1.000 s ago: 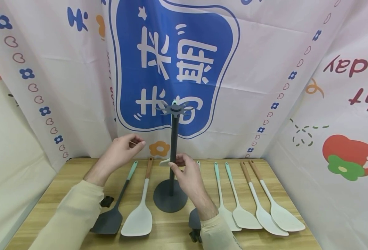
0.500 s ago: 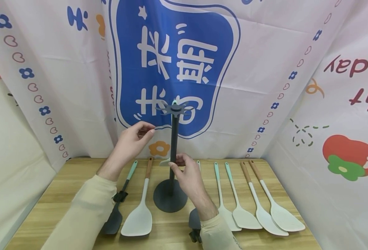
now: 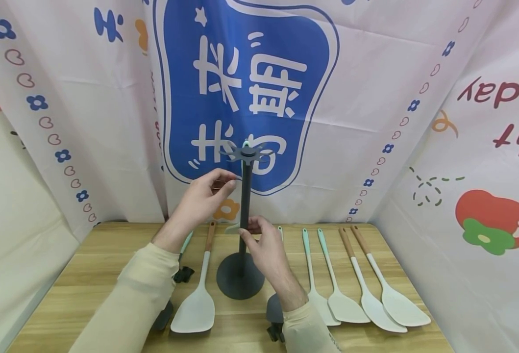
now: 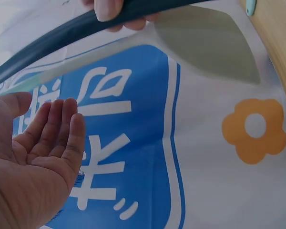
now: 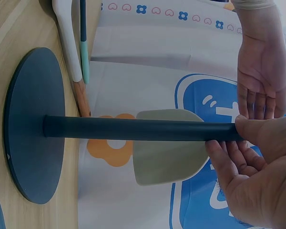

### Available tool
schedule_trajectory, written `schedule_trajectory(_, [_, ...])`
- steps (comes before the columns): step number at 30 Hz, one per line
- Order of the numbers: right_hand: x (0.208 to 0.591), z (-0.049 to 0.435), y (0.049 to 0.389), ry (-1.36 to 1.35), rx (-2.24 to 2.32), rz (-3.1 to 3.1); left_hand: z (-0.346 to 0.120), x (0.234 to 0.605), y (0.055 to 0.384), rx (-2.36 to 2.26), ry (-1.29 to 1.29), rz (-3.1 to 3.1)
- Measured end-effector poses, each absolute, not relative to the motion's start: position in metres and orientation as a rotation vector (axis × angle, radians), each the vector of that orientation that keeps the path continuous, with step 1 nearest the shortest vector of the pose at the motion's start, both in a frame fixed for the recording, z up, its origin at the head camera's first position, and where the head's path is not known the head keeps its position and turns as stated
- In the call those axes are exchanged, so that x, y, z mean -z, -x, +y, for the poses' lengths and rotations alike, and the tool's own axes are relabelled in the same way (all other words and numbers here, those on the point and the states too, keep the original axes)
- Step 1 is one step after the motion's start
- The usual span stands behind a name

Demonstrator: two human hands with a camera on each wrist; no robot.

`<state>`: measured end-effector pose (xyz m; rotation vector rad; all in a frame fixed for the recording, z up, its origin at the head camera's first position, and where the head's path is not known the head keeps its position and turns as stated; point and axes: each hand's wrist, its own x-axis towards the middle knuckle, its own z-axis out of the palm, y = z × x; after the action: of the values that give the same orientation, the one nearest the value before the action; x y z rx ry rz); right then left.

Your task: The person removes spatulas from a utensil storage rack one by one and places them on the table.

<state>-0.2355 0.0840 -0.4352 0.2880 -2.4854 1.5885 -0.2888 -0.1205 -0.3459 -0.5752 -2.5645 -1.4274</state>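
A dark utensil stand with a round base and a spoked top stands upright on the wooden table. Behind its pole hangs a turner with a pale green blade; its mint handle end shows at the stand's top. My right hand holds the pole around mid-height, thumb on the near side and fingers reaching round behind. Left of the pole, my left hand is raised, fingers loosely bent with nothing in them. In the left wrist view that left hand is palm-up near the hanging turner's pale handle.
A white turner with a wooden handle and a dark turner, partly under my left arm, lie left of the base. Several pale turners lie to the right. Another dark turner sits beneath my right wrist. A printed curtain hangs behind.
My left hand has moved up and to the right, closer to the pole. The right hand and the stand have stayed where they were.
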Motion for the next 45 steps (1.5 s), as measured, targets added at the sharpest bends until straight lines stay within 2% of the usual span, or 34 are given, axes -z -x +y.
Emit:
schedule_trajectory(30, [0.434, 0.084, 0.236, -0.301, -1.591, -2.484, -0.099, 0.346, 0.294, 1.485, 0.742, -2.523])
schedule_trajectory(45, [0.435, 0.084, 0.236, -0.295, -1.586, -2.486, -0.104, 0.34, 0.296, 1.438, 0.717, -2.505])
